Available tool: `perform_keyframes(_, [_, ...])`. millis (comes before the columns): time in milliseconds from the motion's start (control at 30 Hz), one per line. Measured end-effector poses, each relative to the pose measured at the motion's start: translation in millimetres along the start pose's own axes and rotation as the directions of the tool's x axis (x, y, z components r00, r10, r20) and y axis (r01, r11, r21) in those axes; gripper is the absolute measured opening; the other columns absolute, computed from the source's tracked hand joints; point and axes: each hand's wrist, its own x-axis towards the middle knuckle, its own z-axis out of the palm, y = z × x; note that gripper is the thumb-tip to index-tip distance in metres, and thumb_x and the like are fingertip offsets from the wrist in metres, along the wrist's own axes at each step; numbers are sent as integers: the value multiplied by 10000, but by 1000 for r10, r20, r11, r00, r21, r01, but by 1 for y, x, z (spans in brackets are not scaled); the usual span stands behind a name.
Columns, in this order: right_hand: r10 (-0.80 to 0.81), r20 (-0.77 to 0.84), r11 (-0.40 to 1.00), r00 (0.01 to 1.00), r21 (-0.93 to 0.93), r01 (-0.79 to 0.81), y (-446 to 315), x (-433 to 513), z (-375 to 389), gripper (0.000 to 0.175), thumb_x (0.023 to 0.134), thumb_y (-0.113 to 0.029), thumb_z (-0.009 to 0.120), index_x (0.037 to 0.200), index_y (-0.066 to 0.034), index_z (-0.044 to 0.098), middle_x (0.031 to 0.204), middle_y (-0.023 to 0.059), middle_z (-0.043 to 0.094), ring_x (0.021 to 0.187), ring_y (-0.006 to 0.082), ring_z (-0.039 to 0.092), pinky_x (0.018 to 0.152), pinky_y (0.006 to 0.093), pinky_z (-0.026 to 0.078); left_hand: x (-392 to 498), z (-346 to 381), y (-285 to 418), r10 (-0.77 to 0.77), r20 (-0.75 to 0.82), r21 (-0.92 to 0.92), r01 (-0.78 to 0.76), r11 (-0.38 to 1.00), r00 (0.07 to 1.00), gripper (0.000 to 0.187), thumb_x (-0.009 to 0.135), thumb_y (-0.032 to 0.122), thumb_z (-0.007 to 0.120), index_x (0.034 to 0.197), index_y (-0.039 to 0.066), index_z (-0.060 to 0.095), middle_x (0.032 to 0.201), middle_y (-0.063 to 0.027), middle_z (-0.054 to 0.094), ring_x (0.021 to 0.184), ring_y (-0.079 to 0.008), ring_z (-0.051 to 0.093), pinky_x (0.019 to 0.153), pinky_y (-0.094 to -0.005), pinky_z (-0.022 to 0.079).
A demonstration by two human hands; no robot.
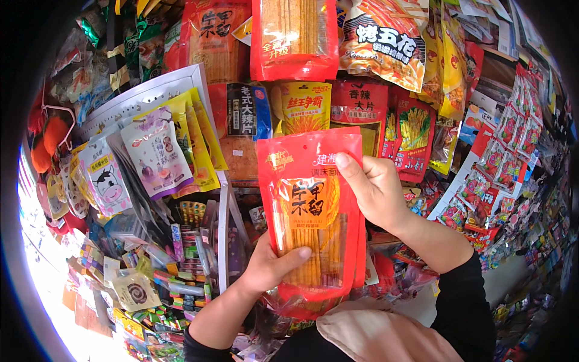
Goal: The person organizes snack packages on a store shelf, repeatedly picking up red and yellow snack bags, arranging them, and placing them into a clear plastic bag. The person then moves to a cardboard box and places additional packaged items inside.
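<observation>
In front of me I hold a small stack of red snack packets (296, 199) with clear windows that show flat orange-brown strips. My left hand (276, 267) grips the lower left, its thumb lying across the front window. At the upper right corner, my right hand (371, 185) pinches the top edge between thumb and fingers. The packets bear writing, and more than one red edge shows at the right and bottom. Directly above them hangs another red packet (296, 40) with similar strips behind its window.
A white pegboard rack (149, 99) at left carries a cow-print packet (106, 178) and a purple-white pouch (158, 154). Red, yellow and orange snack bags (384, 45) hang behind. Strips of small strawberry-print sachets (479, 185) hang at right. Boxed sweets (190, 271) crowd the lower left.
</observation>
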Motion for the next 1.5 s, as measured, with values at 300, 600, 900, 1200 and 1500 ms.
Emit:
perform_keyframes(300, [40,3,999,999,-21,-40,-4,-3,-2,522,1047,-334,517,642,-7,483,544,-41,368,562,40,326,464,294,296,1,6,-2,73,-59,100,-67,993,996,416,928,60,657,1314,-26,526,1243,-87,635,1127,-150,588,991,-335,465])
perform_keyframes(600, [50,14,999,999,-21,-49,3,-5,-2,543,1064,-356,464,638,-20,436,553,-38,341,571,50,306,476,307,290,2,8,-5,104,-119,130,-88,988,987,401,904,29,683,1280,-25,554,1200,-83,663,1080,-140,616,958,-320,493])
perform_keyframes(900, [51,31,995,998,84,-54,3,-10,-6,513,1077,-343,430,686,-11,449,598,-68,354,608,31,305,501,284,285,0,12,-4,94,-198,226,-48,973,976,392,883,41,721,1243,-23,581,1148,-75,684,1023,-118,629,911,-298,513])
perform_keyframes(1200, [95,-42,960,995,269,-80,9,-7,6,375,1035,-298,552,823,2,629,694,-75,541,658,0,433,547,219,376,1,14,-6,118,-223,191,-76,979,968,374,877,47,729,1217,-34,596,1122,-69,692,994,-107,631,884,-291,521])
perform_keyframes(1500, [159,18,920,987,360,-155,11,-8,5,302,1029,-243,569,914,17,670,752,-72,595,689,-10,465,572,209,407,1,13,-5,127,-214,328,-51,943,968,421,836,45,769,1205,-41,588,1114,-86,698,1001,-112,635,897,-300,520])
